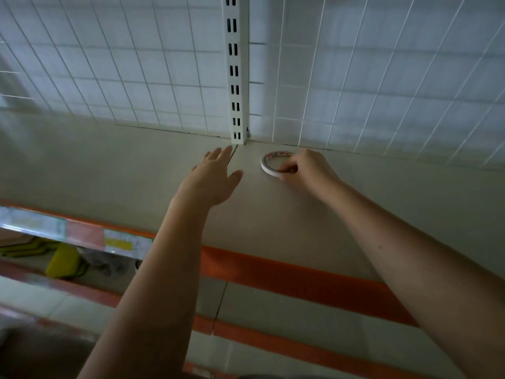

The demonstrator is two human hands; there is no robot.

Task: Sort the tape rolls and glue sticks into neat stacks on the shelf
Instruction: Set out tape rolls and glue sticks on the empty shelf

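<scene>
Both forearms bare to frame edge, no sleeves visible. Left hand (pixel 216 176) and right hand (pixel 308 170): no rings, watch, or gloves.

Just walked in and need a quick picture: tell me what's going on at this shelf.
A person is reaching across a pale shelf with both bare arms. The right hand pinches the near edge of a flat white tape roll lying near the back, close to the slotted upright post. The left hand is open, fingers spread, beside it and holding nothing. No other rolls or glue sticks show on this shelf.
</scene>
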